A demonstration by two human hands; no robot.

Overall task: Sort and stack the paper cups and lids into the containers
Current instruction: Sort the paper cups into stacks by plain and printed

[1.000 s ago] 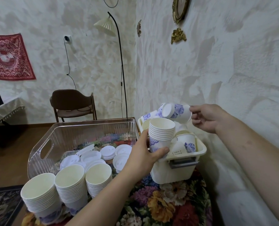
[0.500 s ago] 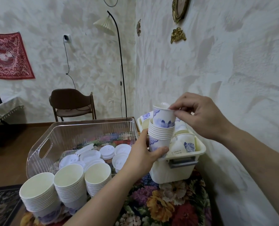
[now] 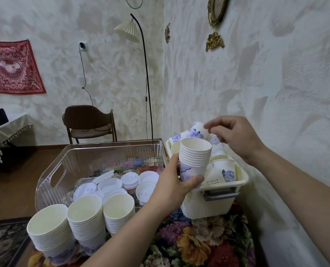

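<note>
The left hand (image 3: 171, 187) grips a nested stack of paper cups (image 3: 195, 158) upright, thumb across the front of the lowest cup and fingers curled behind it. The stack is held just over the near left corner of a cream plastic bin (image 3: 208, 205). The lowest cup carries a blue-purple flower print; the rims above it are plain white.

The right hand (image 3: 235, 137) hangs over the bin with its fingers loosely bent and nothing between them; its fingertips (image 3: 208, 126) are blurred, close to a loose cup (image 3: 197, 131) that lies tilted on the heap. More loose printed cups (image 3: 223, 169) lie jumbled in the bin, some upright, some on their sides. One of them shows a small patch of dark handwriting (image 3: 212, 182), too small to read. The bin has a grey handle (image 3: 221, 195) on its near side.

Left of the bin stands a clear ribbed basket (image 3: 50, 182) with a cut-out grip, holding white plastic lids (image 3: 110, 185) in low piles. In front of it three taller stacks of cups (image 3: 85, 218) stand side by side on the desk, which is covered by a flowered cloth (image 3: 195, 245).

Behind are a brown chair (image 3: 89, 120), a floor lamp (image 3: 127, 29) with a pleated shade, and a red patterned cloth (image 3: 11, 66) on the wall.
</note>
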